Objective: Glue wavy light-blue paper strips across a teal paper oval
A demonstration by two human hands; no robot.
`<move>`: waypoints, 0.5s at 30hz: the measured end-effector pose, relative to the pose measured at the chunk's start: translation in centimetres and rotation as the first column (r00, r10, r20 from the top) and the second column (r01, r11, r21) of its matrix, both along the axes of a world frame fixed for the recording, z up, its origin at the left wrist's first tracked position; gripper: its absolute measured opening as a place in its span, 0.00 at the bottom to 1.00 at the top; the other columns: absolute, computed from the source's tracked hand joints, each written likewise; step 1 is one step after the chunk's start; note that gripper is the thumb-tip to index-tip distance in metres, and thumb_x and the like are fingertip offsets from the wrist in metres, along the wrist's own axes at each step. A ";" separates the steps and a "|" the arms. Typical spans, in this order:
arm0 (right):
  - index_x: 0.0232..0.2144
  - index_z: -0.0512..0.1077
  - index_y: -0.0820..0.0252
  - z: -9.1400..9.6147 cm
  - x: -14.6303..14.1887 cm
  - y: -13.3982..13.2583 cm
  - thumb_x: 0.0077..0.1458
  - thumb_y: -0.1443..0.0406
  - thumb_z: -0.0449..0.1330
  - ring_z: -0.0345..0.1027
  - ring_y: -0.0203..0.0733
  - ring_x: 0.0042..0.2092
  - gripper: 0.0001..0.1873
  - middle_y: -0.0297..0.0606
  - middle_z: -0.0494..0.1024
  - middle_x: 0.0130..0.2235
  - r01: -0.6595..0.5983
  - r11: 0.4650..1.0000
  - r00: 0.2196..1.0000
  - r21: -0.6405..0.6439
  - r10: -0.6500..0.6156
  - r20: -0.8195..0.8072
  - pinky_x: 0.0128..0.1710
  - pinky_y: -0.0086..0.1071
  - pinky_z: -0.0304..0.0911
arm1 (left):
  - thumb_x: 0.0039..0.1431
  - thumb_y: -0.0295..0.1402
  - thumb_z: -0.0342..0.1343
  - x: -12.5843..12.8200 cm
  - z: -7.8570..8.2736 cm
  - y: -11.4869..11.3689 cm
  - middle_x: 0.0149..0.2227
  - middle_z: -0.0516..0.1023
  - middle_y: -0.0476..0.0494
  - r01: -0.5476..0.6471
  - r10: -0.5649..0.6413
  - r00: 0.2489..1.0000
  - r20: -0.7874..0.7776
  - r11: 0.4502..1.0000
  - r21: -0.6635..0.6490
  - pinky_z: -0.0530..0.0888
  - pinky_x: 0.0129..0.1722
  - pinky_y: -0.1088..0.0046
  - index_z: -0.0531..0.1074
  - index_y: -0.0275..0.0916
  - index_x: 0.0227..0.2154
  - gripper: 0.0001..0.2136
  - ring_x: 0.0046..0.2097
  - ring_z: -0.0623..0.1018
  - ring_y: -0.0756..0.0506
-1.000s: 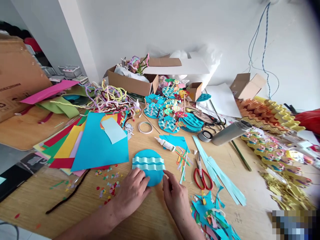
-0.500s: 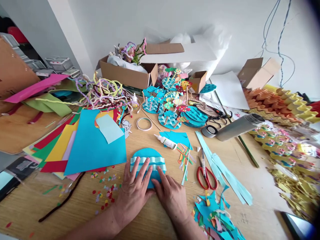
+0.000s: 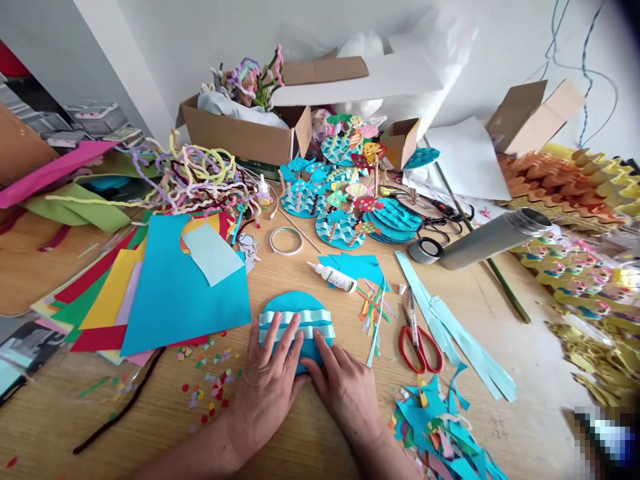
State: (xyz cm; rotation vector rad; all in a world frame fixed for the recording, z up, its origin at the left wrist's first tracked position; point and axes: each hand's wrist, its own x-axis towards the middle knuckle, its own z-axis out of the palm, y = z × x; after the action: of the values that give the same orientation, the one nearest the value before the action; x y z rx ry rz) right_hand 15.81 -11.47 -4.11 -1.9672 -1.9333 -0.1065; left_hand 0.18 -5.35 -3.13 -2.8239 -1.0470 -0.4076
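A blue paper disc point(image 3: 293, 301) lies flat on the wooden table, crossed by two pale wavy paper strips point(image 3: 319, 316). My left hand point(image 3: 273, 373) rests on it with fingers spread, the fingertips pressing on the strips. On the right side of the disc, my right hand point(image 3: 345, 387) touches the lower strip with its extended index finger, the other fingers curled under. Behind the disc a white glue bottle point(image 3: 336, 278) lies on its side upon blue paper scraps point(image 3: 367, 266). Red-handled scissors point(image 3: 419, 347) and long pale blue strips point(image 3: 453, 320) are to the right.
Coloured paper sheets point(image 3: 185, 313) are stacked at left, with pipe cleaners point(image 3: 185, 177) behind. Finished-looking wavy discs with paper fish point(image 3: 340, 230) stand at the back. A tape roll point(image 3: 286, 241), a metal flask point(image 3: 495, 240) and a pile of blue offcuts point(image 3: 440, 420) surround the work area.
The camera view has shifted slightly. Both hands stay on the disc and strips in nearly the same pose.
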 end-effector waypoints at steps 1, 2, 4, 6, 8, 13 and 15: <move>0.50 0.70 0.66 0.0 0.0 0.0 0.65 0.54 0.47 0.70 0.37 0.27 0.25 0.36 0.74 0.27 0.000 1.000 1.000 0.002 0.000 -0.002 0.27 0.29 0.55 | 0.58 0.49 0.51 0.0 0.0 0.0 0.67 0.53 0.44 0.001 -0.001 1.000 -0.005 1.000 0.000 0.46 0.63 0.42 0.61 0.41 0.60 0.29 0.67 0.46 0.32; 0.50 0.71 0.66 0.0 0.0 0.0 0.65 0.54 0.47 0.69 0.37 0.27 0.24 0.36 0.74 0.27 0.000 1.000 1.000 0.002 0.000 -0.003 0.27 0.29 0.55 | 0.58 0.49 0.51 0.0 0.0 0.0 0.67 0.52 0.44 0.003 -0.003 1.000 -0.008 1.000 -0.001 0.47 0.63 0.43 0.61 0.41 0.60 0.29 0.67 0.45 0.32; 0.50 0.71 0.65 0.0 0.0 0.0 0.65 0.54 0.47 0.69 0.37 0.27 0.24 0.36 0.73 0.26 0.004 1.000 1.000 0.001 -0.004 -0.001 0.27 0.30 0.55 | 0.58 0.49 0.51 0.0 0.0 0.0 0.67 0.52 0.44 0.009 -0.009 1.000 -0.003 1.000 0.000 0.46 0.64 0.43 0.61 0.40 0.60 0.29 0.67 0.45 0.33; 0.50 0.71 0.65 0.1 0.0 -0.1 0.65 0.54 0.47 0.69 0.37 0.27 0.24 0.36 0.73 0.26 0.005 1.000 1.000 0.001 -0.005 0.003 0.27 0.30 0.55 | 0.59 0.48 0.51 0.0 -0.1 0.0 0.67 0.51 0.44 0.015 -0.015 1.000 0.003 1.000 -0.001 0.45 0.64 0.44 0.61 0.39 0.60 0.29 0.67 0.45 0.33; 0.50 0.71 0.65 0.1 0.0 -0.1 0.65 0.54 0.47 0.69 0.37 0.27 0.24 0.36 0.73 0.26 0.004 1.000 1.000 0.001 -0.004 0.006 0.27 0.30 0.55 | 0.60 0.48 0.50 0.1 0.0 0.0 0.67 0.50 0.45 0.016 -0.016 1.000 0.001 1.000 -0.003 0.45 0.64 0.44 0.61 0.39 0.60 0.29 0.67 0.45 0.33; 0.50 0.71 0.65 0.1 -0.1 -0.1 0.65 0.55 0.48 0.69 0.36 0.27 0.22 0.37 0.74 0.26 0.001 1.000 1.000 0.004 -0.001 0.021 0.26 0.29 0.56 | 0.60 0.48 0.49 0.2 0.2 0.0 0.67 0.50 0.46 0.009 -0.009 1.000 -0.013 1.000 -0.007 0.46 0.64 0.44 0.61 0.40 0.60 0.28 0.67 0.45 0.33; 0.50 0.71 0.64 0.1 -0.1 -0.1 0.65 0.55 0.48 0.69 0.36 0.27 0.22 0.36 0.74 0.26 0.003 1.000 1.000 0.010 -0.004 0.024 0.26 0.29 0.56 | 0.60 0.48 0.49 0.2 0.2 -0.1 0.67 0.50 0.46 0.010 -0.010 1.000 -0.012 1.000 -0.005 0.46 0.65 0.45 0.61 0.39 0.60 0.28 0.67 0.45 0.33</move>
State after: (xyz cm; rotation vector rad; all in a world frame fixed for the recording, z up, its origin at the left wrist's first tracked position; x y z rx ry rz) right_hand 15.76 -11.56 -4.00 -1.9715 -1.9404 -0.1408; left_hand 0.38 -5.41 -2.90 -2.8334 -1.0337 -0.3884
